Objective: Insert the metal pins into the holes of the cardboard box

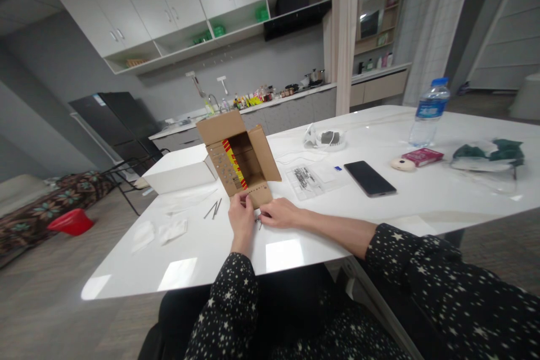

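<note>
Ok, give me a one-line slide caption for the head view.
Both hands, left hand and right hand, meet at the open cardboard box on a white table.

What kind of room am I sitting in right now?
Most likely an open-plan home or studio kitchen-dining area. A kitchen counter with a sink tap and bottles runs under white wall cabinets, a black fridge stands at left, and you sit at a white table.

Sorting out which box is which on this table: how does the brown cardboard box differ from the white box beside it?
The cardboard box is brown, the white box plain white. The cardboard box lies tipped with flaps open, showing red and yellow inside; the white box sits flat and looks closed. The left hand touches the cardboard box's lower flap, with the right hand beside it; neither touches the white box. Both rest on the white table.
</note>
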A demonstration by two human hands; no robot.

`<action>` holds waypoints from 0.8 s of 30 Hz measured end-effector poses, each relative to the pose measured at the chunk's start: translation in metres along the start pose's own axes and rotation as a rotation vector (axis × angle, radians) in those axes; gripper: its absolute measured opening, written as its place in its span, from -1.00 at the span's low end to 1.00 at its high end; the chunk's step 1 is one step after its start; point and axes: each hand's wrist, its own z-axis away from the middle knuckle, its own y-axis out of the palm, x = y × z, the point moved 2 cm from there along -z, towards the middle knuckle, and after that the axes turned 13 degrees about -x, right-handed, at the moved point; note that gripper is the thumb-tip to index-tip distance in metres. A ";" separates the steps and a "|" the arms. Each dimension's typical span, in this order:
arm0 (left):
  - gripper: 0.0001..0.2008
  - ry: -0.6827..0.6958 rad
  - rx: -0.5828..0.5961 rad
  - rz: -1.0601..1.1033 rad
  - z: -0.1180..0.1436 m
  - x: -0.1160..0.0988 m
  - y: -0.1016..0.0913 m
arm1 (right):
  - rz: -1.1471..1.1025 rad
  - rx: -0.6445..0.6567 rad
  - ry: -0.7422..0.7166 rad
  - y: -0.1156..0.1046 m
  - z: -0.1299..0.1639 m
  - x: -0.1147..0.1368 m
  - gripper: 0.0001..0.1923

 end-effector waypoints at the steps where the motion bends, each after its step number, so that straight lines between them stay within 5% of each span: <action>1: -0.82 -0.002 -0.002 -0.002 0.000 0.000 0.000 | -0.003 -0.003 -0.004 0.000 0.000 0.000 -0.64; 24: -0.79 -0.073 0.017 0.053 0.000 -0.004 -0.001 | 0.001 -0.011 0.002 0.001 0.000 0.000 -0.64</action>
